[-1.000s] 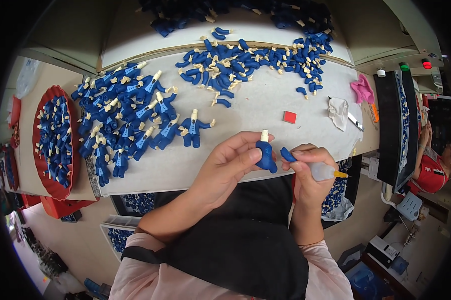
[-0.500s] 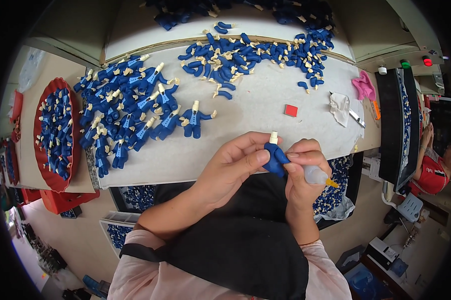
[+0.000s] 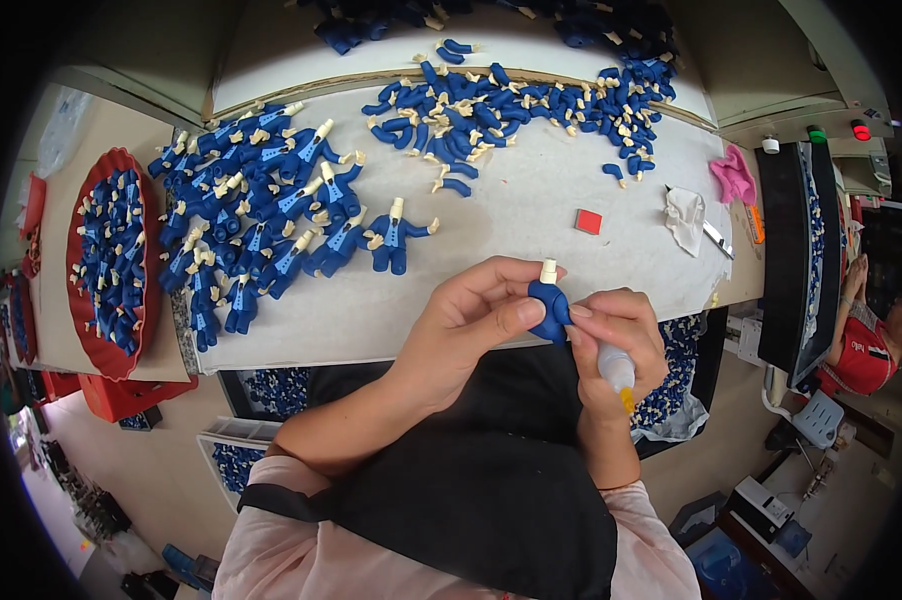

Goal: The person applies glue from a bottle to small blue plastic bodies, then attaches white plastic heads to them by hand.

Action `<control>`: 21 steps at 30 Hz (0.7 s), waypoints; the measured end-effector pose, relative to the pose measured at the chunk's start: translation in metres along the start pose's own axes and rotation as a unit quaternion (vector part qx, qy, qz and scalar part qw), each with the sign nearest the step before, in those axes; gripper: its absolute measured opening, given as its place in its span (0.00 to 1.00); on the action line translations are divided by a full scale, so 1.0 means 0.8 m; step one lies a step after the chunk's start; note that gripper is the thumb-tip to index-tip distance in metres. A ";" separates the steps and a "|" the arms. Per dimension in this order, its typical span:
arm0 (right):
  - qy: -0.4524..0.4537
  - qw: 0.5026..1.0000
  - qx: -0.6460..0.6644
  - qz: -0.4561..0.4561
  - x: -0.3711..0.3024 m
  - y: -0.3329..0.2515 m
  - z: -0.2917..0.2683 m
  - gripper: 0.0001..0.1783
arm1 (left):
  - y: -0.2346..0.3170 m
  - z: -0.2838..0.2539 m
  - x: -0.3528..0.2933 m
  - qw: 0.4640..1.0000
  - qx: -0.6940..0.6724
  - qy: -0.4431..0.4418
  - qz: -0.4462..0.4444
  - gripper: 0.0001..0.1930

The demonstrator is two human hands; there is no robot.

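Observation:
My left hand (image 3: pixel 466 325) pinches a small blue figurine body (image 3: pixel 549 303) with a cream neck peg between thumb and fingers, upright over the table's near edge. At its right side, the thumb and forefinger of my right hand (image 3: pixel 626 325) press on a blue piece that looks like an arm; its far end is hidden by my fingers. Tucked in the same right hand is a translucent squeeze bottle (image 3: pixel 616 366), its yellow nozzle pointing down. Left of my hands stands a headless blue figurine (image 3: pixel 389 238) with both arms on, beside a pile of similar figurines (image 3: pixel 256 200).
Loose blue arms (image 3: pixel 471 115) lie heaped along the table's back. A red scalloped tray (image 3: pixel 153 325) of figurines stands left. Toward the right are a red square block (image 3: pixel 588 221), white cloth (image 3: pixel 684 215), pink cloth (image 3: pixel 734 177) and a black-sided conveyor (image 3: pixel 779 270); a person sits beyond it.
The squeeze bottle in my right hand has swung from pointing right to pointing downward. The figurine body has turned slightly, and the arm piece now sits closer against its side.

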State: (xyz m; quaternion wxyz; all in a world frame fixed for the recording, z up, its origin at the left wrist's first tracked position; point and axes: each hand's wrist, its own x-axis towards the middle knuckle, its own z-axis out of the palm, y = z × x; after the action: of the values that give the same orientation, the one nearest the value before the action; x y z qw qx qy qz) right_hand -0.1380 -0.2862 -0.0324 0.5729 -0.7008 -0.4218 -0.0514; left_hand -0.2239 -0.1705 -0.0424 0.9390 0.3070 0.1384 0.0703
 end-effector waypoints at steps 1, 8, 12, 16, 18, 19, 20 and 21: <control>0.000 1.000 0.000 0.000 0.001 0.001 0.000 0.12 | 0.002 0.001 0.000 0.999 0.031 0.005 0.012 0.13; -0.013 0.996 0.001 -0.083 0.002 0.005 -0.003 0.12 | -0.004 0.000 -0.003 0.992 0.107 0.002 0.069 0.14; -0.012 0.995 -0.006 -0.104 0.002 0.005 -0.004 0.11 | -0.008 -0.001 -0.003 0.990 0.122 -0.004 0.072 0.14; -0.022 0.993 -0.038 -0.113 0.004 0.004 -0.006 0.11 | -0.010 -0.004 -0.002 0.985 0.153 0.002 0.080 0.15; -0.053 0.986 -0.082 -0.139 0.005 0.004 -0.009 0.13 | -0.006 -0.007 0.001 0.978 0.182 0.001 0.102 0.15; -0.051 0.986 -0.082 -0.139 0.005 0.003 -0.008 0.13 | -0.002 -0.010 0.002 0.966 0.224 -0.007 0.130 0.16; -0.059 0.981 -0.096 -0.156 0.005 0.002 -0.007 0.13 | 0.001 -0.012 0.001 0.951 0.266 -0.014 0.157 0.16; -0.067 0.977 -0.110 -0.172 0.004 0.000 -0.005 0.14 | 0.002 -0.011 0.001 0.951 0.268 -0.013 0.157 0.16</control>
State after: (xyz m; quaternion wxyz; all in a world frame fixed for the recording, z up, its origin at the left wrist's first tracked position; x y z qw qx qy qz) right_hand -0.1337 -0.2881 -0.0293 0.4451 -0.6785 -0.5653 -0.1485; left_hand -0.2262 -0.1640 -0.0481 0.8012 0.5659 0.0898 0.1727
